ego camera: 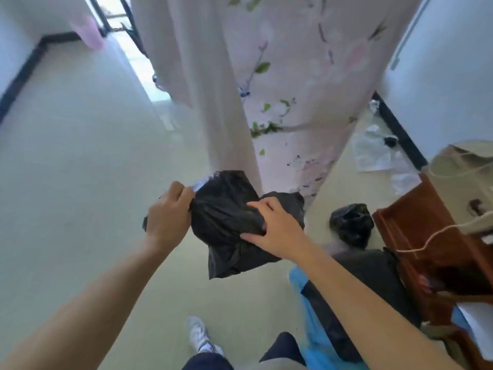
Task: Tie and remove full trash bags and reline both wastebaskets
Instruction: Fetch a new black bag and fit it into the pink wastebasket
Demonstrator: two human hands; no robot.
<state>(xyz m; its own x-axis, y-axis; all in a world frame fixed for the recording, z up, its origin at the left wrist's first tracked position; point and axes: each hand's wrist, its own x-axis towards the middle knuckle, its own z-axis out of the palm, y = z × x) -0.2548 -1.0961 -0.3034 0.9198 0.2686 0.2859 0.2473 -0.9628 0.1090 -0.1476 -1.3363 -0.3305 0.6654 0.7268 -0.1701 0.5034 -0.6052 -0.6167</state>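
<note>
Trash bag [226, 217]: black, crumpled, held off the floor between both hands, in front of the floral curtain [293, 76].
Left hand [168, 212]: fingers [184, 194] curled, pinching the bag's upper left edge.
Right hand [274, 228]: fingers [256, 206] laid over a fold, thumb beneath, gripping it.
Second black bag [350, 225]: bunched, on the floor beside the wooden cabinet [408, 231].
Blue bin [312, 343]: lower right, dark lining inside, blurred.
White shoe [198, 333]: bottom centre.
</note>
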